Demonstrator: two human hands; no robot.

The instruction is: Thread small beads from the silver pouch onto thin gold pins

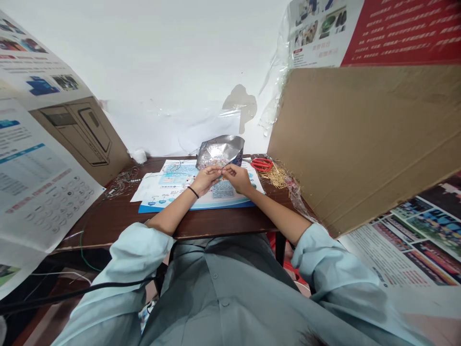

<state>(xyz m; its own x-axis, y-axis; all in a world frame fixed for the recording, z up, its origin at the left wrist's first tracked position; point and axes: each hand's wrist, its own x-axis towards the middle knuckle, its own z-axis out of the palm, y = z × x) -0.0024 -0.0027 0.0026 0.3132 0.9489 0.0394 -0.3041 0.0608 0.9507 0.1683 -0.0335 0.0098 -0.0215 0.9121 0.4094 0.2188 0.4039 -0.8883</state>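
Observation:
My left hand (pixel 208 179), with a dark band on its wrist, and my right hand (pixel 236 178) meet fingertip to fingertip over the printed papers. Both are closed in a pinch; what they hold is too small to make out. Just behind the fingers stands a silvery bag (pixel 224 144), its mouth gaping towards me, with small shiny and coloured bits inside that look like beads. Several tiny coloured pieces lie on the printed sheet (pixel 169 180) beside my left hand. A thin wire or thread runs across the paper on the left.
Red-handled scissors (pixel 261 165) lie right of the bag, by a heap of thin straw-coloured sticks (pixel 275 177). Tangled wire (pixel 124 183) covers the table's left end. Cardboard panels (pixel 360 139) wall both sides, and a white wall (pixel 173 62) closes the back.

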